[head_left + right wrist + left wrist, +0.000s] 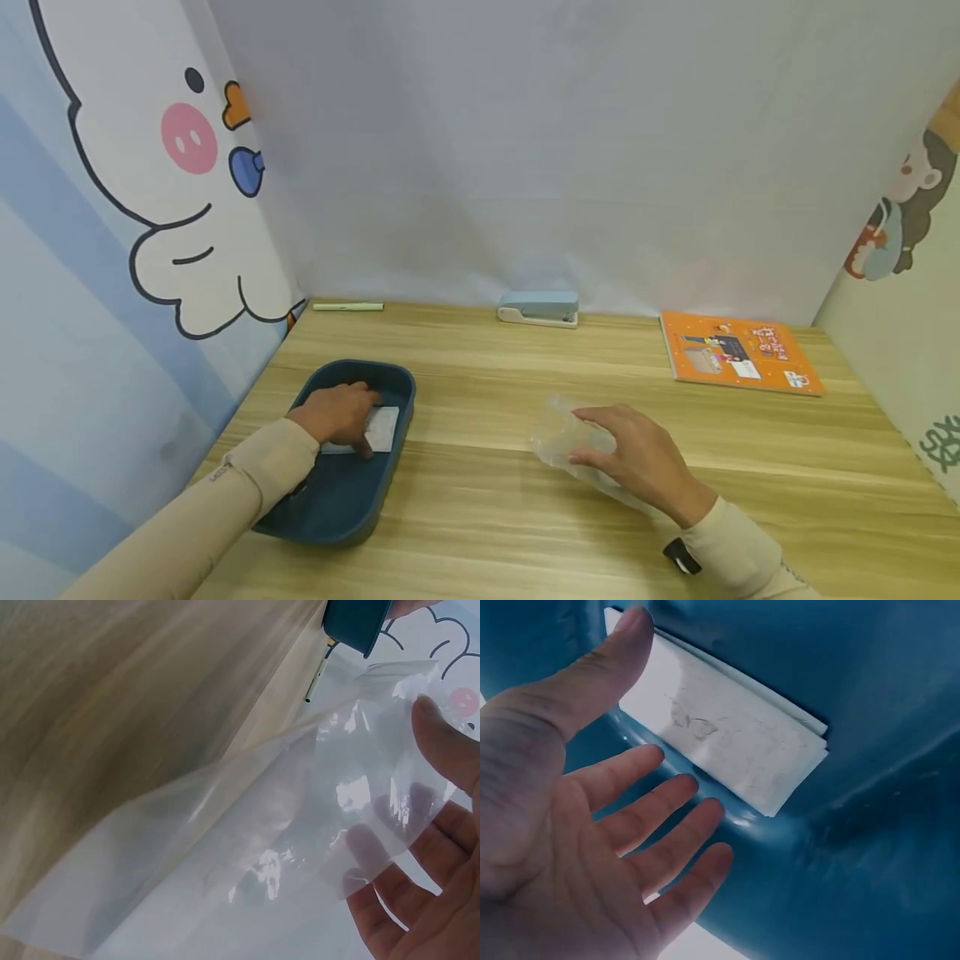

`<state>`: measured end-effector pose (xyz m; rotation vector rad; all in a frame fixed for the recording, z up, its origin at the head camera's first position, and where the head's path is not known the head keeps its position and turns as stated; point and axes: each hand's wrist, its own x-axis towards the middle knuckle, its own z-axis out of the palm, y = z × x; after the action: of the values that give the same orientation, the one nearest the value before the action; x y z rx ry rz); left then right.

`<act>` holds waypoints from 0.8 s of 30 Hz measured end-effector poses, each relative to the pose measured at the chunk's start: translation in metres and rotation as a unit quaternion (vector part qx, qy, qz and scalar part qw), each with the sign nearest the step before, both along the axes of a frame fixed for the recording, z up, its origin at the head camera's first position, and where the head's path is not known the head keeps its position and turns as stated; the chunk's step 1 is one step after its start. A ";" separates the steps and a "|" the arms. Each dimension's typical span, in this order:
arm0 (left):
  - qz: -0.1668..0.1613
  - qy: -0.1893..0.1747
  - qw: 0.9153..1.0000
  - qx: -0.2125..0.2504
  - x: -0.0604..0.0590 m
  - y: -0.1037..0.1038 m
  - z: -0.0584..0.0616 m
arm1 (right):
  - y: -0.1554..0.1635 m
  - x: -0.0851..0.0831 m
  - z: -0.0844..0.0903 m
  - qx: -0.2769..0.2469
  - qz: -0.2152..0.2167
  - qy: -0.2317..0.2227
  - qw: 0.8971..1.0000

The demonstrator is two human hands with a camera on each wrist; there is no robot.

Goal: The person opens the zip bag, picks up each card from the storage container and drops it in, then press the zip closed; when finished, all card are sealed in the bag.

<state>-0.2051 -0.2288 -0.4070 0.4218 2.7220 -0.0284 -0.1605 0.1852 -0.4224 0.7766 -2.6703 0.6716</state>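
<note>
My left hand [339,414] reaches down inside a dark blue plastic bin [330,510]. Its fingers are spread and lightly bent beside a flat, folded white paper bundle [720,727] with faint grey marks, which lies on the bin's floor. In the left wrist view a gap shows between the fingertips and the bundle, while the thumb overlaps one end of it. Over the table's middle, my right hand [641,457] holds a clear plastic bag [247,855] by one end, thumb on the near side and fingers behind. The rest of the bag trails limp below the hand.
Along the back edge of the wooden table [465,392] lie a pale green pen [348,307] and a light blue stapler [538,307]. An orange booklet [738,352] lies at the back right. Printed panels stand at the left and right, with a grey-white one behind.
</note>
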 end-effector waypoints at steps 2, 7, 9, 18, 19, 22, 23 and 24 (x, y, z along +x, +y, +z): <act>-0.002 -0.006 1.000 -0.007 -0.002 -0.001 -0.002 | 0.001 0.000 0.000 0.002 0.001 0.002 1.000; -0.003 -0.003 1.000 -0.006 -0.005 -0.003 -0.007 | 0.002 -0.001 0.000 0.005 0.005 0.015 1.000; -0.003 0.002 1.000 0.000 -0.006 -0.003 -0.007 | 0.002 -0.002 0.000 0.004 0.005 0.022 1.000; -0.020 0.010 1.000 0.007 -0.006 -0.005 -0.008 | 0.006 -0.006 -0.003 0.006 0.011 0.032 0.999; -0.024 0.012 1.000 0.005 -0.006 -0.005 -0.008 | 0.006 -0.007 -0.003 0.006 0.011 0.034 0.999; -0.034 0.012 0.999 0.000 -0.007 -0.006 -0.008 | 0.006 -0.009 -0.004 0.006 0.011 0.038 0.999; -0.037 0.011 0.999 -0.002 -0.008 -0.006 -0.007 | 0.006 -0.010 -0.004 0.004 0.011 0.038 0.999; -0.040 0.011 0.999 -0.003 -0.009 -0.006 -0.007 | 0.006 -0.010 -0.004 0.003 0.011 0.038 0.999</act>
<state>-0.2138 -0.2352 -0.4142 0.5319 2.7239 -0.0640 -0.1706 0.1914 -0.4267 0.8181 -2.5996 0.6255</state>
